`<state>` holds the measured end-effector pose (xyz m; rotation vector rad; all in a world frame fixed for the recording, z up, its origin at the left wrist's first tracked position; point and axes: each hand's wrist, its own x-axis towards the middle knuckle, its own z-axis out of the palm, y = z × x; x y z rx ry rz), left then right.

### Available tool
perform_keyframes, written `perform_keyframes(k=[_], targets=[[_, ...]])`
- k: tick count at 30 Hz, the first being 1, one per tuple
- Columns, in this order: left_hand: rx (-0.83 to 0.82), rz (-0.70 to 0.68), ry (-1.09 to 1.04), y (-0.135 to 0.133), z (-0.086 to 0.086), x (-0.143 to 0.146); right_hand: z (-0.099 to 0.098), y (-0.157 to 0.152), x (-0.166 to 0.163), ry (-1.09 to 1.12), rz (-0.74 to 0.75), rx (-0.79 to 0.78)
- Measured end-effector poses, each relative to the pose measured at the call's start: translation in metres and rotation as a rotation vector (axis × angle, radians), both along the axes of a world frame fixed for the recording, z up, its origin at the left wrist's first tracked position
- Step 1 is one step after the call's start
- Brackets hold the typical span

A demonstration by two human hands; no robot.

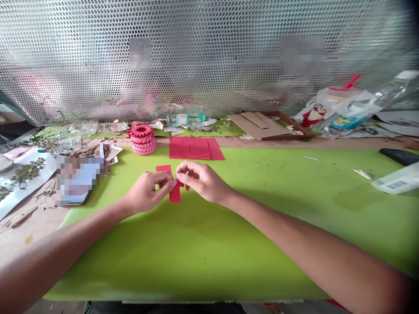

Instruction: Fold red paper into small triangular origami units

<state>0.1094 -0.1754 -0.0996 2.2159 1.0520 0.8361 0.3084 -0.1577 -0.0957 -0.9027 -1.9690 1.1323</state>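
Both my hands are pinching a folded red paper strip over the middle of the green cutting mat. My left hand holds it from the left, and my right hand grips it from the right. Their fingertips meet at the fold, hiding the folded part. One end of the strip shows above my fingers and another below. Just beyond my hands lie flat red paper sheets. To their left stands a stacked ring of folded pink-red paper.
A perforated metal screen rises behind the table. In front of it lie a plastic water bottle, a cardboard sheet and plastic bags. A black object and a white labelled packet sit at the right; dried leaves on paper lie left.
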Motion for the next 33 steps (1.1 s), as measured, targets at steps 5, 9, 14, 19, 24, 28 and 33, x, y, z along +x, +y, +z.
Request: perform_keyframes(k=[5,9,14,19,24,28,33], targets=[[-0.004,0.009,0.028,-0.0008,0.0003,0.0004,-0.0003,0.0011,0.0029,-0.042,0.083,0.003],[-0.066,0.005,-0.001,-0.0009,-0.0008,-0.0010,0.0004,0.0009,0.0037,-0.062,0.082,0.022],[-0.172,-0.080,-0.076,-0.0004,-0.0036,-0.0045,0.0023,0.0002,0.0044,-0.074,0.070,0.036],[-0.139,-0.077,-0.090,-0.0001,-0.0034,-0.0057,0.0025,0.0022,0.0057,-0.008,0.068,-0.002],[-0.101,-0.037,-0.070,0.0016,-0.0024,-0.0058,0.0034,0.0032,0.0069,-0.013,0.058,0.001],[-0.098,-0.051,-0.036,0.0034,-0.0030,-0.0068,0.0035,0.0030,0.0076,-0.033,0.035,0.033],[-0.105,-0.059,0.032,0.0032,-0.0011,-0.0080,0.0045,0.0027,0.0078,-0.038,0.037,0.052]])
